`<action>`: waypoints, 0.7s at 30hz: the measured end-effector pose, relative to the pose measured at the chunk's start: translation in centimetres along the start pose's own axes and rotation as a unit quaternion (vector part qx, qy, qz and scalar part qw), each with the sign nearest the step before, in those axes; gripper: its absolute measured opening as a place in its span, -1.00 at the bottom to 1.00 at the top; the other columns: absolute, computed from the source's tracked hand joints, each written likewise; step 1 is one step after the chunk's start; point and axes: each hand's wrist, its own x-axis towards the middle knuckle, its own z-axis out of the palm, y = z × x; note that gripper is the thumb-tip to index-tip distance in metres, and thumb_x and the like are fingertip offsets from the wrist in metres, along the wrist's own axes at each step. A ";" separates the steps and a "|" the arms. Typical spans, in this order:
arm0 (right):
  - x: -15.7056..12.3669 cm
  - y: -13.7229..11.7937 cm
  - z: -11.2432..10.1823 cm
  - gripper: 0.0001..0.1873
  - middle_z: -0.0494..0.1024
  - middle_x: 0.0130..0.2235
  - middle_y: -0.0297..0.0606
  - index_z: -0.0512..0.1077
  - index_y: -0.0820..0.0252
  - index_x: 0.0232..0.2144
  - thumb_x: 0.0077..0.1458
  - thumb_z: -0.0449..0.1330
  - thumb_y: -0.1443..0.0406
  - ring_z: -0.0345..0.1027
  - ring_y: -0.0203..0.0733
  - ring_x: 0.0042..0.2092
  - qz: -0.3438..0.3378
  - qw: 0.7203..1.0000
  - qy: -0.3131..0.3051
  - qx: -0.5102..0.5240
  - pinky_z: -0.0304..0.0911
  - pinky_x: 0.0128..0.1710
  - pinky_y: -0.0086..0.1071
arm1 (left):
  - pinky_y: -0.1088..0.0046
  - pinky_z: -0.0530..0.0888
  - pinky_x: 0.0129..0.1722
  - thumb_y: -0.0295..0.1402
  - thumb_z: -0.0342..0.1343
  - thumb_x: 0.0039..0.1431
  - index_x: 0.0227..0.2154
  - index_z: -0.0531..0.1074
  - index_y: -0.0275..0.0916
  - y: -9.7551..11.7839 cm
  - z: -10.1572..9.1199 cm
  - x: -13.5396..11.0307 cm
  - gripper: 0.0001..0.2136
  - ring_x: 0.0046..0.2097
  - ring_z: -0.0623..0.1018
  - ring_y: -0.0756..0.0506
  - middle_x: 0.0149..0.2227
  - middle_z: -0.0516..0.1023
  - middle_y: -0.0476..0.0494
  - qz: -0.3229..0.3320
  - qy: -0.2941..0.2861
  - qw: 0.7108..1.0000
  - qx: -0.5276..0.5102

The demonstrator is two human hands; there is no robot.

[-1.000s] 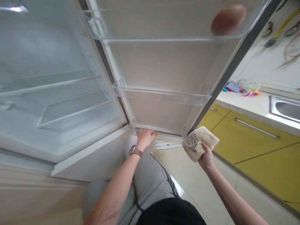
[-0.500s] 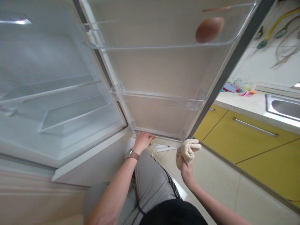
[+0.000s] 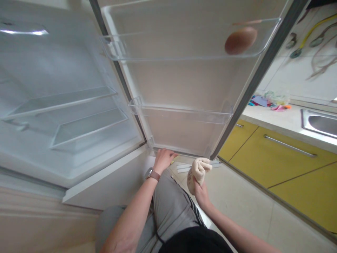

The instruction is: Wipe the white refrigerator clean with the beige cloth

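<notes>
My left hand [image 3: 163,160], with a watch on its wrist, grips the bottom edge of the open fridge door [image 3: 184,88]. My right hand [image 3: 200,188] is closed around a cream cloth [image 3: 198,170], held just below the door's lower edge, a little right of my left hand. The door has clear shelves; the lower door shelf [image 3: 181,114] holds nothing. A brown egg [image 3: 240,40] lies in the upper door shelf [image 3: 184,44].
The fridge interior [image 3: 65,105] at left shows bare glass shelves. Yellow cabinets [image 3: 284,158] with metal handles, a counter and a steel sink [image 3: 319,123] stand at right. A white strip [image 3: 189,167] lies on the tiled floor. Utensils hang on the wall.
My right hand has brought the cloth leftward and down toward the door's bottom edge, bunching it up. My left hand has stayed on the door edge.
</notes>
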 end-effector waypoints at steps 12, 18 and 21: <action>3.0 2.5 3.1 -0.36 0.54 0.09 -0.15 0.49 0.22 0.04 -0.09 0.34 0.06 0.32 0.14 0.21 0.045 0.995 0.075 0.048 0.12 0.31 -0.03 | 0.30 0.26 -0.02 -0.19 0.08 0.38 -0.22 0.66 -0.08 -0.2 0.4 -0.2 -0.76 -0.05 0.52 -0.18 -0.17 0.67 -0.09 0.005 0.011 1.000 -0.004; 2.6 5.2 1.1 -0.43 0.64 -0.11 -0.19 0.47 0.20 0.03 -0.04 0.30 0.13 0.53 0.04 -0.06 0.188 0.959 0.108 0.180 0.37 0.08 -0.09 | 0.29 0.27 -0.05 -0.17 0.10 0.37 -0.23 0.66 -0.10 -0.1 0.3 -0.3 -0.75 -0.06 0.53 -0.18 -0.16 0.67 -0.10 0.000 0.015 1.000 0.004; 2.4 5.1 0.3 -0.54 0.65 -0.13 -0.12 0.48 0.24 0.00 0.05 0.21 0.18 0.57 0.00 -0.13 0.258 0.910 0.108 0.306 0.41 0.03 -0.10 | 0.29 0.27 -0.06 -0.16 0.12 0.36 -0.23 0.66 -0.09 -0.1 0.4 -0.4 -0.76 -0.06 0.52 -0.19 -0.18 0.67 -0.09 0.002 0.017 1.000 0.007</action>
